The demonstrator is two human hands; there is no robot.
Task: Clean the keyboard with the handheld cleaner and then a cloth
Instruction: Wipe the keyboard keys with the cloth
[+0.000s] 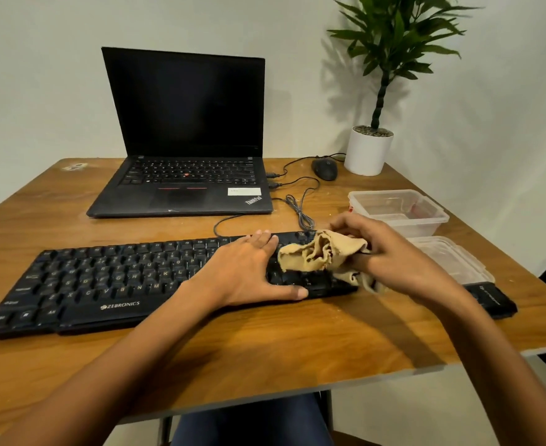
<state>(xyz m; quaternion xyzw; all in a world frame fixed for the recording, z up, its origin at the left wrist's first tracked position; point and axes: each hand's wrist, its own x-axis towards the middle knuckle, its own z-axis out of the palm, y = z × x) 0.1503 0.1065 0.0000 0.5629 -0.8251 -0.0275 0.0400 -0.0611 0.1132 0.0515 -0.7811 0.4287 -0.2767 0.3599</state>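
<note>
**1. Zebronics keyboard** [104, 278]: black and wired. It lies across the lower centre of the frame on the desk [265, 349]. My hands hide its right end.

**2. Cloth** [316, 252]: tan, frayed and bunched. It sits over the keyboard's right-hand keys, centre right of the frame, and appears to rest on them.

**3. Right hand** [390, 252]: grip closed round the cloth, fingers curled in. I judge the bunching is there to make a firm pad for wiping.

**4. Left hand** [242, 272]: grip open, holding nothing. The fingers lie flat on the keys just left of the cloth, with the thumb along the front edge. I judge it is placed there to keep the keyboard from sliding under the wipe.

**5. Black oblong device** [493, 300]: on the desk at the right edge of the frame, beside my right forearm. It is probably the handheld cleaner, lying unused, which suggests the cloth stage is in hand.

**6. Clear plastic container** [400, 210]: right of centre. A matching lid [451, 259] lies just below it.

**7. ThinkPad laptop** [185, 140]: open with a dark screen, upper centre of the frame. A coiled cable [300, 214] lies between it and the keyboard.

**8. Mouse** [324, 169]: upper right, with a potted plant [368, 152] beside it.
</note>
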